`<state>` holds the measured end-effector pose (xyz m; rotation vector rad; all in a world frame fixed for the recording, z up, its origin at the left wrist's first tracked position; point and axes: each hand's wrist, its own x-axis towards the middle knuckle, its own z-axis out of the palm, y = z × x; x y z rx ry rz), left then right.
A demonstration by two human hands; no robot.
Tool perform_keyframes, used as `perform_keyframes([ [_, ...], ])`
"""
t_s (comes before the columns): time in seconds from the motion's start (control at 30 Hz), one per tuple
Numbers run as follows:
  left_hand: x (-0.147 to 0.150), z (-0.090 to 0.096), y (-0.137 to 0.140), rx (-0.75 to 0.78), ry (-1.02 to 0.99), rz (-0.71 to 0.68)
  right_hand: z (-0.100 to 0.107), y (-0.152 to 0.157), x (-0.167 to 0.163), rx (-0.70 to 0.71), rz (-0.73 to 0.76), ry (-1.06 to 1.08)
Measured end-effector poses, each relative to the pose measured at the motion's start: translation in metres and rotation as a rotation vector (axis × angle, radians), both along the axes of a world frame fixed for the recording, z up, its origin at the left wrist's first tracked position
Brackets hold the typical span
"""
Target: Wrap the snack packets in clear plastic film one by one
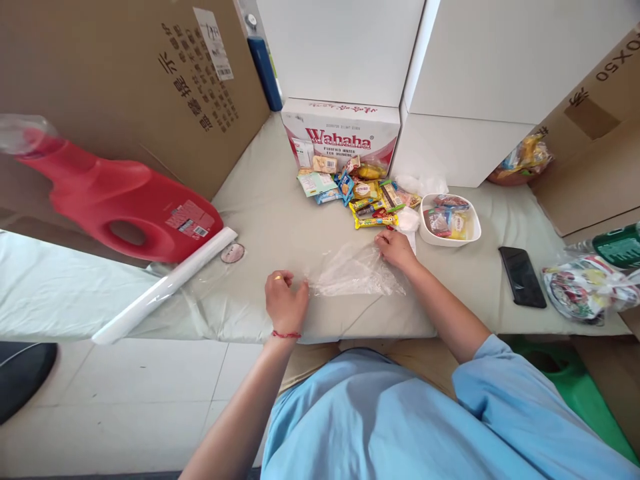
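Observation:
A crumpled piece of clear plastic film [353, 270] lies on the cloth-covered table between my hands. My right hand [396, 248] has its fingers closed on the film's upper right edge, just in front of the snack pile. At the film's left end is my left hand [287, 300], its fingers bent and its thumb held apart from them, close to the edge. Several wrapped snacks [367, 192] are heaped beyond the film. To the right of the heap, a white plastic container [474, 235] holds more packets.
A white roll [165, 287] lies diagonally at left, beside a red jug [135, 200] and a round pinkish disc [233, 253]. Behind the snacks stands a Wahaha carton [345, 120]. At right are a black phone [523, 277] and a plastic-wrapped bundle [580, 287].

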<state>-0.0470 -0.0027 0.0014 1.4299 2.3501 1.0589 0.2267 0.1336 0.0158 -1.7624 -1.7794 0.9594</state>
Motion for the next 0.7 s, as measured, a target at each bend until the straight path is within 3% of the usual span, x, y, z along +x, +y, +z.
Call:
perform_keyframes([
  [0.1,-0.003,-0.001,0.012,0.1,0.158,-0.192,0.0,-0.002,-0.002,-0.007,0.0,-0.045],
  [0.23,0.002,0.0,0.033,0.041,0.009,-0.363,-0.004,-0.006,-0.001,-0.017,0.041,-0.001],
  [0.4,0.003,0.004,0.052,-0.162,-0.099,-0.276,-0.01,-0.007,0.015,0.114,-0.08,-0.034],
  [0.5,-0.001,0.003,0.054,-0.153,-0.11,-0.184,-0.011,-0.006,0.027,0.196,-0.172,-0.108],
  [0.6,-0.002,-0.002,0.052,-0.162,-0.071,-0.179,-0.007,-0.006,0.033,0.195,-0.153,-0.23],
  [0.7,0.001,-0.006,0.05,-0.007,0.097,-0.184,0.006,-0.012,0.032,0.34,-0.134,-0.326],
])
